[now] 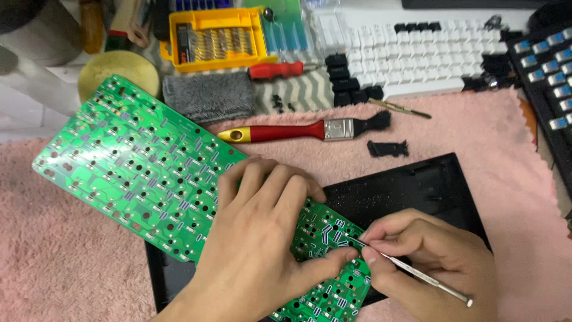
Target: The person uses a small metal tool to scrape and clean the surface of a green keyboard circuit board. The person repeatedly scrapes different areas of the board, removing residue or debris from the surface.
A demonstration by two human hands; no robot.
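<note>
A long green keyboard circuit board (131,167) lies slanted across a black keyboard case (417,185) on a pink towel. My left hand (256,238) presses flat on the board's right part, thumb stretched toward the right. My right hand (429,256) grips a thin metal pick (411,271) like a pen. The pick's tip touches the board near my left thumb.
A red-handled brush (298,130) lies behind the board. Further back are a grey cloth (208,95), a red screwdriver (277,70), a yellow bit box (214,39), white and black keycaps (417,53), a small black part (387,148), and a keyboard frame with switches (551,77) at right.
</note>
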